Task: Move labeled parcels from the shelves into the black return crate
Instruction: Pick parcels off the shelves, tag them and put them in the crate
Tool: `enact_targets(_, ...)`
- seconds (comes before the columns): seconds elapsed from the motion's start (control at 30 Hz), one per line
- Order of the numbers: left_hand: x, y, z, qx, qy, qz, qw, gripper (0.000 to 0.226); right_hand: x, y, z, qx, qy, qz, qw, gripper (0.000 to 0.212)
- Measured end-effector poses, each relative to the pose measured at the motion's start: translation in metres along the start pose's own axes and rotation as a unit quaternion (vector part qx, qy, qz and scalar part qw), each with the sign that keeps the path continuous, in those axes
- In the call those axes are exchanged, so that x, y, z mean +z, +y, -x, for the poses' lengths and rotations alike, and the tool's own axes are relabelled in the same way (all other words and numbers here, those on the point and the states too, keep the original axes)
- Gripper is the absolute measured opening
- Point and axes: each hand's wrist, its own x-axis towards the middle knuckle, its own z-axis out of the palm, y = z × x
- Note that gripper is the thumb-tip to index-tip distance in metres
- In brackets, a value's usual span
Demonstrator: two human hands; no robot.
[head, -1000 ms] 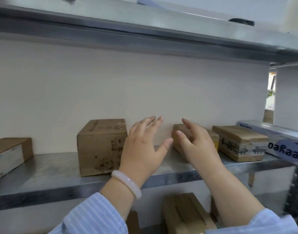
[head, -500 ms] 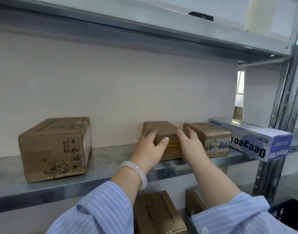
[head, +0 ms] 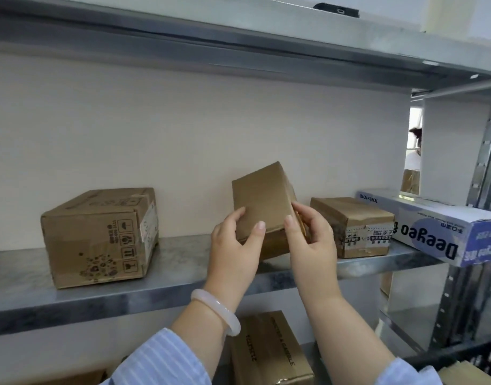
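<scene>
Just above the metal shelf [head: 183, 262] edge, the left hand [head: 233, 245] and right hand [head: 311, 243] clasp a small brown parcel [head: 259, 201] from either side, fingers curled round it, holding it tilted; behind, a taped parcel [head: 352, 226] sits right, a printed carton [head: 100, 234] left.

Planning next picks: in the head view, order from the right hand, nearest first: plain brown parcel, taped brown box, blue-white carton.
1. plain brown parcel, held in right hand.
2. taped brown box, just right.
3. blue-white carton, far right.
</scene>
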Motion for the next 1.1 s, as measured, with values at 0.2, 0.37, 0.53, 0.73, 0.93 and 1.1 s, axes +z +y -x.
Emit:
enact_targets(0.2,-0.011,0.009,-0.004,-0.069,-0.062,0.169,0.981,0.085,0.005,0.002,0.008,-0.192,-0.005,0.132,0.972,0.034)
enact_targets(0.37,-0.014,0.005,-0.006,-0.076,-0.045,0.191,0.978,0.101,0.01,-0.002,0.014,-0.199,-0.024,0.09,0.976,0.028)
enact_targets(0.53,-0.023,-0.003,-0.008,-0.077,-0.011,0.219,0.973,0.065,0.009,-0.011,0.009,-0.118,-0.003,-0.003,0.993,0.04)
enact_targets(0.73,-0.029,-0.005,-0.006,-0.06,-0.046,0.229,0.97,0.053,0.016,-0.018,0.009,0.008,-0.069,-0.093,0.993,0.043)
enact_targets(0.93,-0.036,-0.007,-0.005,0.003,0.016,0.135,0.991,0.044,0.02,-0.013,0.015,-0.038,-0.084,-0.002,0.996,0.049)
enact_targets(1.1,-0.039,-0.001,-0.002,0.031,-0.016,0.106,0.994,0.072,0.024,-0.016,0.025,-0.097,-0.093,0.066,0.989,0.048)
